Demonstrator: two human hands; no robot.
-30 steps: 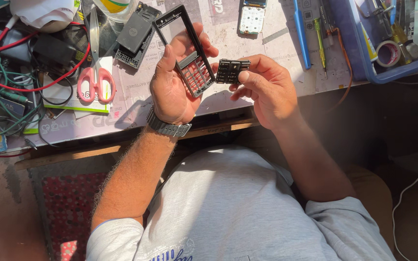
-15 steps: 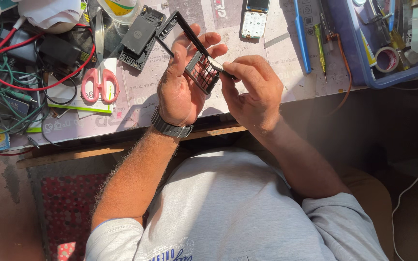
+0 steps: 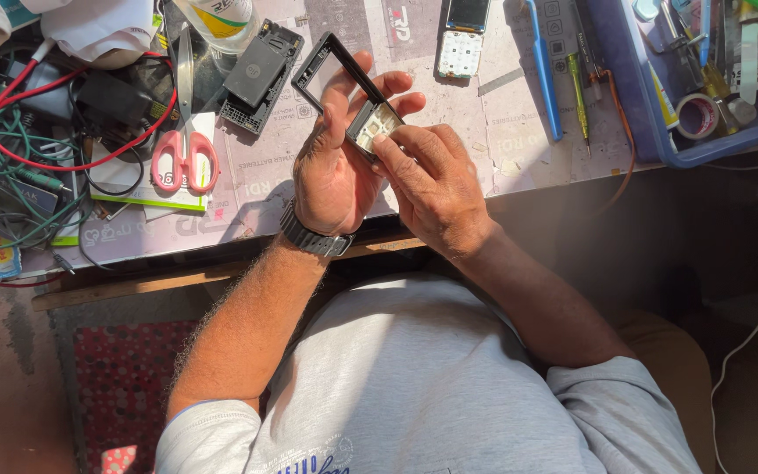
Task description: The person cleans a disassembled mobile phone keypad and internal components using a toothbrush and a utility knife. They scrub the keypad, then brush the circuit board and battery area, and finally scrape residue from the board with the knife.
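Head view: left hand (image 3: 335, 167) grips phone frame (image 3: 344, 88); right hand (image 3: 432, 180) presses it.

Open strip of surface (image 3: 493, 114) right of the hands (image 3: 388, 171), bounded by the blue pen (image 3: 543, 70), green screwdriver (image 3: 577, 92) and blue tray (image 3: 638, 96). Left side obstructed: pink scissors (image 3: 184, 158), red cable (image 3: 72, 149), green wires (image 3: 10, 167). Ahead: black phone back (image 3: 256, 75), keypad phone (image 3: 462, 39). Clear below the surface edge.
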